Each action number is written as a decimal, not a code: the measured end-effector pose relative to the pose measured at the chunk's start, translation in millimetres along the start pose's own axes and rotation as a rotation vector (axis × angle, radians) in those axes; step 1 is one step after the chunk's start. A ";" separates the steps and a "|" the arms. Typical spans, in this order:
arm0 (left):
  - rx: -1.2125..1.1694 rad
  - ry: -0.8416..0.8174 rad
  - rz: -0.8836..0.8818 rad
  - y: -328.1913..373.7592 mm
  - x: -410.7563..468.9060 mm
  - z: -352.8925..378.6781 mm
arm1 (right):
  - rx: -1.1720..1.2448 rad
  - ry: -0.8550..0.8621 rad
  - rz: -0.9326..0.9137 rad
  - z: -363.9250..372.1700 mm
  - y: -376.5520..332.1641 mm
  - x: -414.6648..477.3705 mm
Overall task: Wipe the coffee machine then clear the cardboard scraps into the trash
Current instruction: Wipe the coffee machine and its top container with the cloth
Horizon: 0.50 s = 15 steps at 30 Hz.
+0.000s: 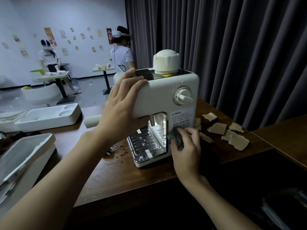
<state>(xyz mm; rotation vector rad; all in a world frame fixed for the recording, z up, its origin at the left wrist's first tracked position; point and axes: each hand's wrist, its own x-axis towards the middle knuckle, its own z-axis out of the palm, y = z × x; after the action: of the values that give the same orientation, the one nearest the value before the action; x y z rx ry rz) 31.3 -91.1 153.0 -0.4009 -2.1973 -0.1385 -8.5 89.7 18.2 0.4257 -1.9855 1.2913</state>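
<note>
Head view: a white coffee machine (166, 103) stands on a dark wooden table (132, 170). Its upper left corner is gripped by the left hand (123, 107), a likely steadying hold for a rigid, weighty body. A soft grey cloth (177, 138), clenched in the right hand (186, 146), is pressed against its lower front. Light, torn cardboard scraps (232, 135) lie just beside it, probably easily gathered.
</note>
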 end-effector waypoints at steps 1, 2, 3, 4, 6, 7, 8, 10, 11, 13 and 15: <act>-0.002 -0.002 0.000 0.0 -0.1 -0.3 | -0.008 -0.029 -0.033 -1.8 0.7 1.7; -0.002 -0.004 0.001 0.1 -0.1 -0.6 | -0.010 -0.030 -0.036 -5.0 2.0 6.5; -0.003 -0.005 0.003 0.1 -0.1 -0.8 | -0.004 -0.005 -0.009 -8.3 3.9 13.2; -0.005 -0.006 0.005 0.2 -0.1 -1.0 | 0.001 0.043 0.039 -11.5 4.8 21.6; -0.011 -0.007 0.004 0.7 0.3 -1.2 | 0.001 0.143 0.130 -16.4 5.8 40.1; -0.014 -0.007 0.002 0.9 0.5 -1.2 | 0.003 0.178 0.158 -18.0 4.4 45.9; -0.016 -0.006 0.001 1.1 0.6 -1.2 | 0.010 0.199 0.181 -17.8 1.7 48.2; -0.018 0.000 0.002 1.7 0.6 -1.2 | 0.032 0.183 0.182 -15.2 -8.5 43.3; -0.017 0.002 0.004 2.0 0.5 -1.1 | 0.029 0.154 0.122 -13.1 -13.6 38.0; -0.009 0.000 0.002 1.9 0.4 -0.8 | 0.003 0.072 -0.053 -9.9 -19.5 27.3; -0.001 -0.004 -0.002 1.5 0.4 -0.9 | 0.000 0.035 -0.134 -10.8 -17.4 29.0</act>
<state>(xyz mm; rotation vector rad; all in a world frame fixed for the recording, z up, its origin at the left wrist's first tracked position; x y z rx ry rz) 32.3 -89.8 153.7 -0.3999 -2.2017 -0.1395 -13.6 94.6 53.0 0.5236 -1.8939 1.2070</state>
